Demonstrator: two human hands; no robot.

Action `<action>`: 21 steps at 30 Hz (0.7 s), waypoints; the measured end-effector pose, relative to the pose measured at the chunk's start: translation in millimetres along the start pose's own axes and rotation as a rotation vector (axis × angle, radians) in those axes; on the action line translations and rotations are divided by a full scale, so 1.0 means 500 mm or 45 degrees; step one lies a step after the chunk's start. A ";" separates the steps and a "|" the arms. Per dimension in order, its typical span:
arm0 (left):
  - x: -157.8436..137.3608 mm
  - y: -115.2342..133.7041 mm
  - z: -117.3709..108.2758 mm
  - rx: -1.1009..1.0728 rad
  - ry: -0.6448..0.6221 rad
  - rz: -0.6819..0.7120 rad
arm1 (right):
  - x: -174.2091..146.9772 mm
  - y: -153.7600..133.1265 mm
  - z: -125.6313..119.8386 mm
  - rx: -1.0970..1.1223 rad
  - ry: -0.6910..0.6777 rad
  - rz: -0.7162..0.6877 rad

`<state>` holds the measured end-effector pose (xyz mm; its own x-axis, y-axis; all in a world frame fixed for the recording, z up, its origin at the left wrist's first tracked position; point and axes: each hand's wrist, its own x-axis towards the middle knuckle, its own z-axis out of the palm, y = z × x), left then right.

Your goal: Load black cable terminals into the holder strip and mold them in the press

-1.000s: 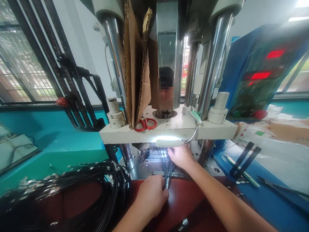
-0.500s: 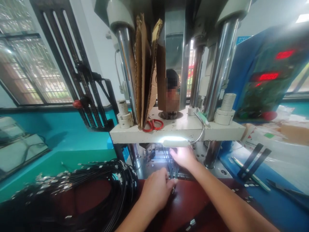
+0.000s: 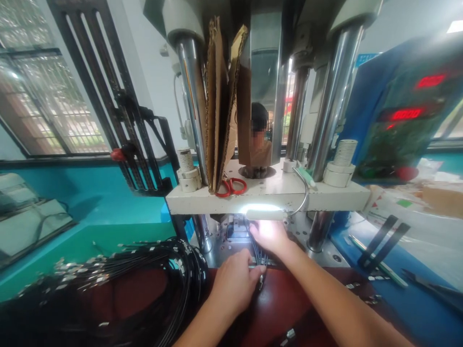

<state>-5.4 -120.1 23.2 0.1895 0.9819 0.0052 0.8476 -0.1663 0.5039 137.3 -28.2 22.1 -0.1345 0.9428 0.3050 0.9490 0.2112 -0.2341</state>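
Note:
My left hand (image 3: 238, 277) is closed round the near end of a small bunch of thin dark cables (image 3: 259, 255), at the front edge of the press bed. Metal tips poke out below its thumb. My right hand (image 3: 269, 237) reaches under the press plate (image 3: 217, 202), its fingers curled at the far part of the same cables; the plate and lamp partly hide what those fingertips grip. Left of that hand a flat metal block (image 3: 237, 233) sits on the perforated bed (image 3: 217, 250). A lit lamp bar (image 3: 264, 215) shines just above my right hand.
A large coil of black cables (image 3: 181, 270) with metal ends lies to the left. Red-handled scissors (image 3: 231, 187) and cardboard sheets (image 3: 216, 111) rest on the plate. Pliers (image 3: 430, 284) and a pale green pen-like tool (image 3: 383, 265) lie right. Steel columns (image 3: 321, 231) flank the bed.
My right hand has shifted slightly left along the cables, its fingers closer in. The left hand keeps its hold almost unmoved. The whole view has shifted a little.

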 end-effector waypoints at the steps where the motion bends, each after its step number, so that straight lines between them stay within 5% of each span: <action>1: 0.001 0.000 -0.002 -0.004 -0.004 -0.005 | 0.001 -0.001 0.000 0.000 -0.009 0.001; 21: 0.008 -0.015 0.000 0.018 0.012 -0.008 | 0.015 -0.041 0.007 -0.066 -0.060 -0.074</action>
<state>-11.0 -115.0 19.6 0.1796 0.9837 0.0103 0.8556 -0.1613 0.4918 116.0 -24.7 25.7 -0.2019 0.9408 0.2724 0.9525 0.2533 -0.1691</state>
